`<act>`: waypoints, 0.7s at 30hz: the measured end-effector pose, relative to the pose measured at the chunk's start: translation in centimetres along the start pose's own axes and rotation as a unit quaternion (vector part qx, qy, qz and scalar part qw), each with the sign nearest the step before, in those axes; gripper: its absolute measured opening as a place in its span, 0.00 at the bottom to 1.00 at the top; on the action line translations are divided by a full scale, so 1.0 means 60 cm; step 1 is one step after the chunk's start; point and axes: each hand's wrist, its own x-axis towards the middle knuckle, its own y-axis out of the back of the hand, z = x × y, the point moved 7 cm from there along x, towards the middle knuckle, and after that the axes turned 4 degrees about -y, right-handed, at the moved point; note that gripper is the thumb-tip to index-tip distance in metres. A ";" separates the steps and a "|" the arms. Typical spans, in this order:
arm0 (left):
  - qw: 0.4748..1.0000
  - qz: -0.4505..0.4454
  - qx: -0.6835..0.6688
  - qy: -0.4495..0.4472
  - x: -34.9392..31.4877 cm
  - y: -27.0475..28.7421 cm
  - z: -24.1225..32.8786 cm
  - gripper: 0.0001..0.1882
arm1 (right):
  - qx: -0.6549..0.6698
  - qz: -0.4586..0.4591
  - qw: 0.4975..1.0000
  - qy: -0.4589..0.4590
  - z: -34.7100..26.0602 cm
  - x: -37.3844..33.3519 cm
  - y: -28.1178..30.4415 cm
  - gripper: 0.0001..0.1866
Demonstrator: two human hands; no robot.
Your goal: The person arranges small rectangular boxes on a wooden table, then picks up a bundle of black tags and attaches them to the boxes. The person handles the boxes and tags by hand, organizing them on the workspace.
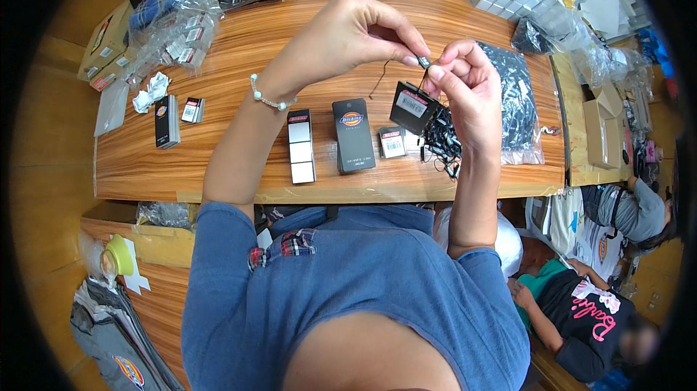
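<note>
Both the left hand [356, 31] and right hand [465, 79] have fingers pinched on a thin black string carrying a light, stiff cardboard hang tag [412, 106], best held by its edges.

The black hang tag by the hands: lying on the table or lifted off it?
Lifted. The black hang tag hangs tilted below the right hand and left hand, which pinch its string above the wooden table.

A black hang tag [412, 108] with a white label and red strip hangs over a warm brown wood-grain worktop [239, 64]. Black cords [441, 140] lie heaped beside a tall black tag stack [353, 135]. Blue sleeves [225, 275] carry a red-and-white plaid patch [284, 244]; a pale bead bracelet [270, 98] circles one wrist.
</note>
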 end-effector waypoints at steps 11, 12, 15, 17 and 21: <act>0.985 0.015 -0.168 -0.030 0.000 0.027 -0.067 0.07 | -0.037 -0.014 0.999 0.009 -0.014 0.021 -0.026 0.07; 0.981 0.027 -0.191 -0.022 -0.003 0.031 -0.078 0.07 | -0.048 -0.012 0.999 0.006 -0.014 0.024 -0.032 0.07; 0.950 0.007 -0.311 -0.013 -0.005 0.031 -0.099 0.08 | -0.028 -0.016 0.999 0.004 -0.013 0.028 -0.046 0.07; 0.940 0.010 -0.341 0.006 -0.007 0.027 -0.111 0.08 | -0.022 -0.007 1.000 0.007 -0.015 0.028 -0.052 0.07; 0.947 0.020 -0.320 0.014 -0.008 0.027 -0.105 0.08 | 0.001 -0.009 1.000 0.016 -0.012 0.027 -0.048 0.06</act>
